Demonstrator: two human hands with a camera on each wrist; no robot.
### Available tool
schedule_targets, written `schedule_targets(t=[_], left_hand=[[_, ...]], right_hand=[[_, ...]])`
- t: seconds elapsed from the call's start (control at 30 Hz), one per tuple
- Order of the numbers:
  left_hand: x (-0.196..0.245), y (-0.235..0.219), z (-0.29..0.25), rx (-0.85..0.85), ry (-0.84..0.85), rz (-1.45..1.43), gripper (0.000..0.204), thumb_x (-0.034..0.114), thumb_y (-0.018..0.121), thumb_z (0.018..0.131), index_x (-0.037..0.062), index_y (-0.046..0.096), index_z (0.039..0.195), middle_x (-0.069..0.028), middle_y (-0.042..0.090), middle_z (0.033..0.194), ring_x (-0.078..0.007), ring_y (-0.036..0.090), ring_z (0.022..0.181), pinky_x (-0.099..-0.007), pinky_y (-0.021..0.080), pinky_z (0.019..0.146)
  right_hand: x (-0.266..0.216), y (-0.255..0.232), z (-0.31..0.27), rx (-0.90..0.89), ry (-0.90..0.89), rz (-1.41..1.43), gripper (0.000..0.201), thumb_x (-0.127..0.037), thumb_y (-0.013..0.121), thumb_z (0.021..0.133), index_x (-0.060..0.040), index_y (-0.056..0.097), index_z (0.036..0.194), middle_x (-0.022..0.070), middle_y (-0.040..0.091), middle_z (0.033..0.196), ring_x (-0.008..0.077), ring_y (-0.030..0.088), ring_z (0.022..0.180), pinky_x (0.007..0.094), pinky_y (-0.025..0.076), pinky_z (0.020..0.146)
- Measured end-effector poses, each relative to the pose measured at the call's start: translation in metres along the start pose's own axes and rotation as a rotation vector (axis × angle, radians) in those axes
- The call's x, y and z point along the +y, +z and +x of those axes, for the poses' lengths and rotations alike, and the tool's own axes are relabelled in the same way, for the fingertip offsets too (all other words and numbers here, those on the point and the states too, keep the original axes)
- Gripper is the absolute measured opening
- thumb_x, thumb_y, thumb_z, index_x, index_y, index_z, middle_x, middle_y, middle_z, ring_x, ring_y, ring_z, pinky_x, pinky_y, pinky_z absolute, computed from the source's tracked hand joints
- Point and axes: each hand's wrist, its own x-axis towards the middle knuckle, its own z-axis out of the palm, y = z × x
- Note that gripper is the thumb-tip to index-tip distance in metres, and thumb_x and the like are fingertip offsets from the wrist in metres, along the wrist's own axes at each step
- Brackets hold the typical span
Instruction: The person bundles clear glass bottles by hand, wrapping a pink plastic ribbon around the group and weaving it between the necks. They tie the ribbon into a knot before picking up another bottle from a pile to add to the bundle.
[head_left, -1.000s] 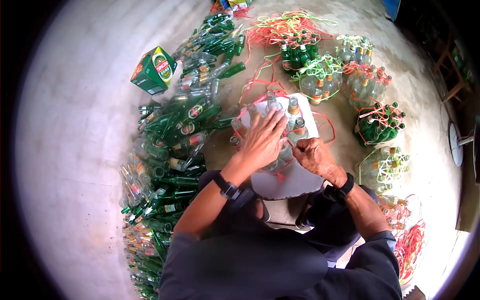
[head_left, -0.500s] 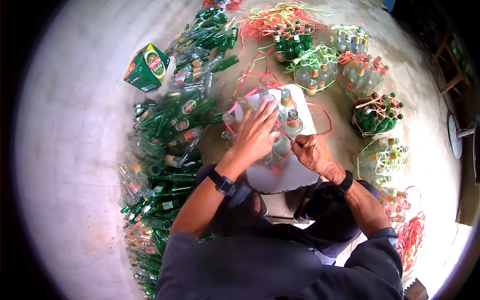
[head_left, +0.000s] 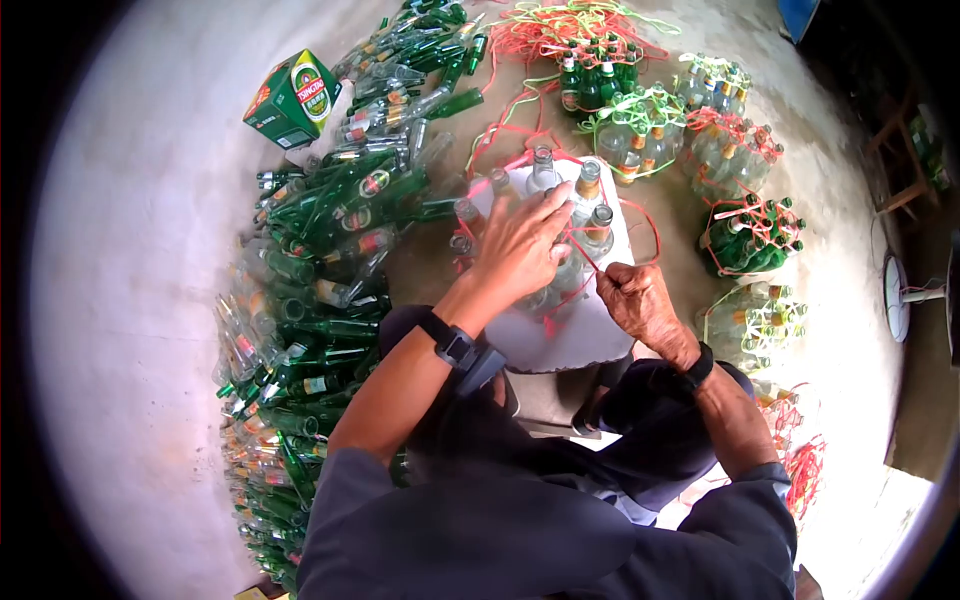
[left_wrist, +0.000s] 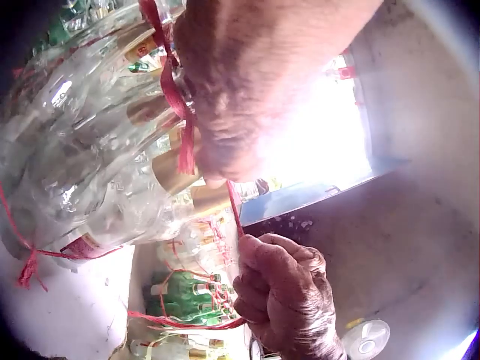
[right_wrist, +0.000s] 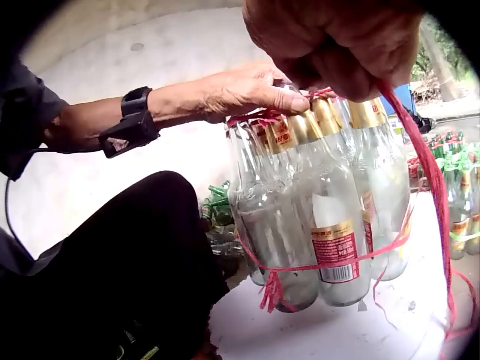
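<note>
A bundle of clear glass bottles (right_wrist: 337, 210) with gold neck foils stands upright on a white slab (head_left: 590, 340) before the person. Red plastic twine (right_wrist: 334, 265) circles the bottles low down, with a frayed knot at the front. My left hand (head_left: 518, 248) lies over the bottle necks, fingers extended, thumb beside a gold neck in the right wrist view. To the right of the bundle, my right hand (head_left: 643, 303) grips red twine (right_wrist: 431, 176) in a curled fist. From that fist a taut strand runs to the bottle tops, and a loose length hangs down.
Loose green and clear bottles (head_left: 330, 330) lie heaped along the left, with a green Tsingtao carton (head_left: 295, 100) beside them. Tied bottle bundles (head_left: 752, 238) stand on the right. Tangled red and green twine (head_left: 560, 35) lies at the back; a fan (head_left: 896, 298) stands far right.
The right hand has drawn slightly away from the bottles, and more taut twine shows between them. The left hand stays over the necks. The head view has shifted a little.
</note>
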Motion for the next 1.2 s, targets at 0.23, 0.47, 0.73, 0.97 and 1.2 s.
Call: schedule_targets(t=[0.23,0.47,0.73,0.97,1.2], left_hand=[[0.001,-0.002,-0.002,-0.011,-0.027,-0.020,0.053,0.023,0.071,0.081,0.0047,0.058,0.129,-0.0022,0.042,0.148,-0.0225,0.055,0.119,-0.0423,0.040,0.091],[-0.001,-0.007,0.001,-0.041,-0.016,-0.100,0.050,0.024,0.070,0.081,0.0047,0.059,0.126,-0.0039,0.042,0.148,-0.0217,0.055,0.115,-0.0413,0.039,0.089],[-0.005,-0.001,0.001,0.014,0.002,-0.124,0.049,0.022,0.071,0.079,0.0030,0.060,0.123,-0.0072,0.044,0.145,-0.0223,0.055,0.117,-0.0408,0.038,0.091],[-0.007,-0.007,0.008,0.046,0.014,-0.191,0.046,0.023,0.072,0.078,0.0020,0.063,0.118,-0.0082,0.049,0.141,-0.0284,0.052,0.122,-0.0448,0.039,0.098],[-0.019,-0.006,0.036,0.103,0.067,-0.228,0.028,0.020,0.069,0.082,0.0037,0.070,0.105,-0.0104,0.066,0.118,-0.0306,0.056,0.115,-0.0440,0.042,0.098]], right_hand=[[-0.008,-0.019,0.004,-0.091,0.028,-0.051,0.014,-0.006,0.064,0.083,0.0022,0.061,0.072,0.0218,0.058,0.064,0.0407,0.060,0.059,0.0434,0.047,0.052],[0.007,-0.047,0.054,0.037,-0.254,-0.208,0.011,-0.002,0.064,0.077,-0.0013,0.055,0.072,0.0182,0.053,0.063,0.0388,0.055,0.058,0.0446,0.043,0.052],[0.047,-0.019,0.095,0.110,-0.229,-0.200,0.017,-0.008,0.066,0.084,-0.0017,0.055,0.072,0.0187,0.056,0.066,0.0408,0.057,0.062,0.0454,0.044,0.054],[0.083,0.004,0.088,0.082,0.131,0.168,0.016,-0.013,0.064,0.088,0.0021,0.067,0.084,0.0148,0.057,0.064,0.0230,0.053,0.056,0.0365,0.044,0.058],[0.091,-0.001,0.094,-0.171,0.458,0.472,0.030,-0.024,0.063,0.086,0.0055,0.063,0.081,0.0075,0.048,0.057,0.0124,0.042,0.057,0.0323,0.038,0.055]])
